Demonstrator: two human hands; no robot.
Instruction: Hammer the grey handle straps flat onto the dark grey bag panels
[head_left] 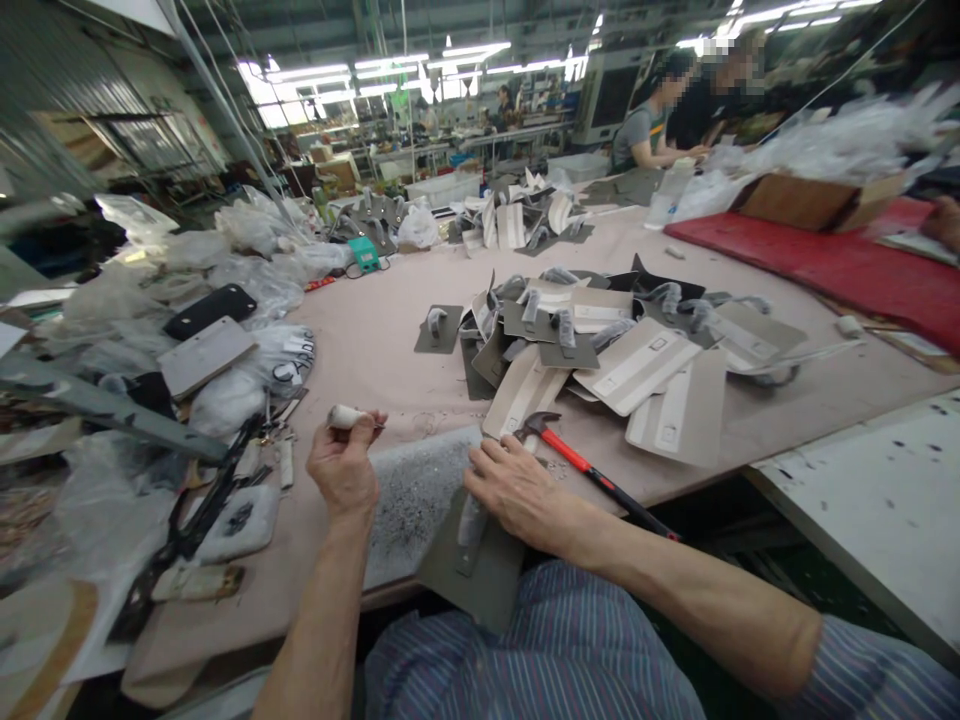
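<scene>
My left hand [346,468] is raised over the near table edge, its fingers closed round a short white-wrapped tool handle [345,416]; the tool's working end is too small to make out. My right hand [514,490] grips the upper part of a grey-green panel [487,585] with a plastic-wrapped handle strap [470,525] on it. This panel tilts over the table edge against my lap. Between my hands lies a speckled grey-white work slab [409,500]. A claw hammer [574,455] with a red and black handle rests just beyond my right hand.
Ahead is a heap of similar panels [637,360], with a single panel [438,330] beside it. Clear plastic bags [247,270] and loose tools crowd the left. A red board [817,255] carries a cardboard box [814,200] at right. Co-workers [649,125] are at the far side.
</scene>
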